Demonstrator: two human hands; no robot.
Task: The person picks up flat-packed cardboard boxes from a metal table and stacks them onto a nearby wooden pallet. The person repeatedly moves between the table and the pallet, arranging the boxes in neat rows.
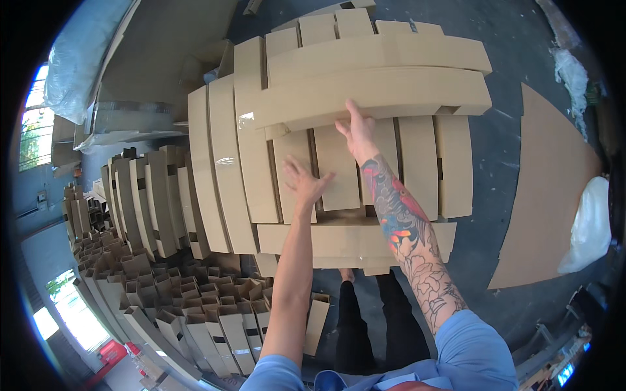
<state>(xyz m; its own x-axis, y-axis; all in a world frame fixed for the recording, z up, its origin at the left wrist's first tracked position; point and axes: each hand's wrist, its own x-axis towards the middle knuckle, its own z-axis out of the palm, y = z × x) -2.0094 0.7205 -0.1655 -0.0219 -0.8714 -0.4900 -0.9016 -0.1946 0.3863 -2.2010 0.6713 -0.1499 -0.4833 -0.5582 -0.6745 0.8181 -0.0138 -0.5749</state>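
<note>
A stack of long, narrow brown cardboard boxes lies in front of me. One long box (378, 94) rests crosswise on top, with another long box (378, 57) behind it. My right hand (358, 133) is at the near edge of the front crosswise box; its fingers are apart and one touches the box's side. To its left, my left hand (305, 181) spreads its fingers over a cardboard box (336, 173) in the layer beneath, and I cannot tell whether it touches. Another long box (345, 241) lies crosswise at the stack's near side, below my forearms.
Many open-ended cardboard tubes (215, 326) stand packed at the lower left, with taller boxes (156, 195) behind them. A flat cardboard sheet (548, 202) lies on the grey floor at right, beside a white plastic bag (590, 225). Plastic-wrapped material (85, 58) stands at the far left.
</note>
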